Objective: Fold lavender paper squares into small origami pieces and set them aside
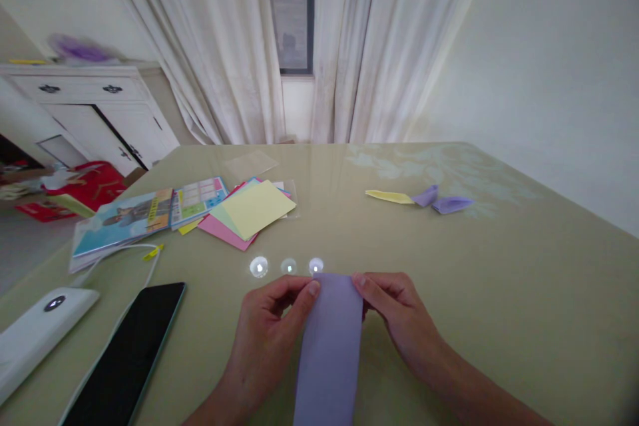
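Note:
A long lilac paper strip [329,353] lies on the glossy table [499,293] in front of me, running from its far end toward the near edge. My left hand [269,333] pinches the strip's far left corner, fingers curled. My right hand [394,316] pinches the far right corner the same way. Both hands rest low on the tabletop.
A stack of coloured paper sheets [249,212] and booklets [130,218] lie at the left. A black tablet [132,353] and a white device [40,333] with a cable sit near left. Folded yellow [389,197] and purple pieces [444,202] lie far right. Curtains hang behind.

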`<state>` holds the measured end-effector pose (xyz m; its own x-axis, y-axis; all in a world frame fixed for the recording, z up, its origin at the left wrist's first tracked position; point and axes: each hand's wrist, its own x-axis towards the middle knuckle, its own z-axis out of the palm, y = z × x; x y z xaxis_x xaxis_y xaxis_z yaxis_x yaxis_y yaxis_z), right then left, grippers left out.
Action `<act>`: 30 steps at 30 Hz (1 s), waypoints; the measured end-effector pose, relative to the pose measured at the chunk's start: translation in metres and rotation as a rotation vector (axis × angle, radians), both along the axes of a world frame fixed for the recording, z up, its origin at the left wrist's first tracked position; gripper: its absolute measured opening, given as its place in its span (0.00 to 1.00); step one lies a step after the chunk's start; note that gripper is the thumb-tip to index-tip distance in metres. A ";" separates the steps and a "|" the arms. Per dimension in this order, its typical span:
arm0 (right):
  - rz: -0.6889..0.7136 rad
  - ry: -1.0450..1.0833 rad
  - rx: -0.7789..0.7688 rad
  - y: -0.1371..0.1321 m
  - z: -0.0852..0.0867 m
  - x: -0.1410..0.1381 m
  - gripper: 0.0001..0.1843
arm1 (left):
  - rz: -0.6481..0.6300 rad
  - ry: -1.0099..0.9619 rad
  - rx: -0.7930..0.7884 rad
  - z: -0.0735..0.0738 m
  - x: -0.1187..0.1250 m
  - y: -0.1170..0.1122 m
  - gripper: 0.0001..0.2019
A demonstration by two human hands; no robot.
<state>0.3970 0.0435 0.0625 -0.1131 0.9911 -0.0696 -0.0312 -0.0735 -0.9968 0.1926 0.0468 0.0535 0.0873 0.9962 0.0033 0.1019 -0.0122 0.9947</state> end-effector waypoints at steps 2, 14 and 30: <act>-0.007 0.003 0.015 -0.001 -0.001 -0.002 0.31 | 0.004 -0.009 0.002 0.000 0.000 0.001 0.16; 0.231 -0.212 0.029 -0.001 -0.001 -0.001 0.33 | -0.116 -0.108 0.019 0.006 -0.013 0.013 0.20; 0.388 -0.444 0.032 0.007 0.000 0.007 0.24 | 0.241 -0.239 -0.097 0.000 -0.044 0.042 0.20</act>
<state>0.4041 0.0501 0.0621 -0.4342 0.8857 -0.1642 0.4131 0.0338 -0.9100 0.1488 0.0887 0.0540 -0.1423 0.9847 -0.1006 -0.1457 0.0797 0.9861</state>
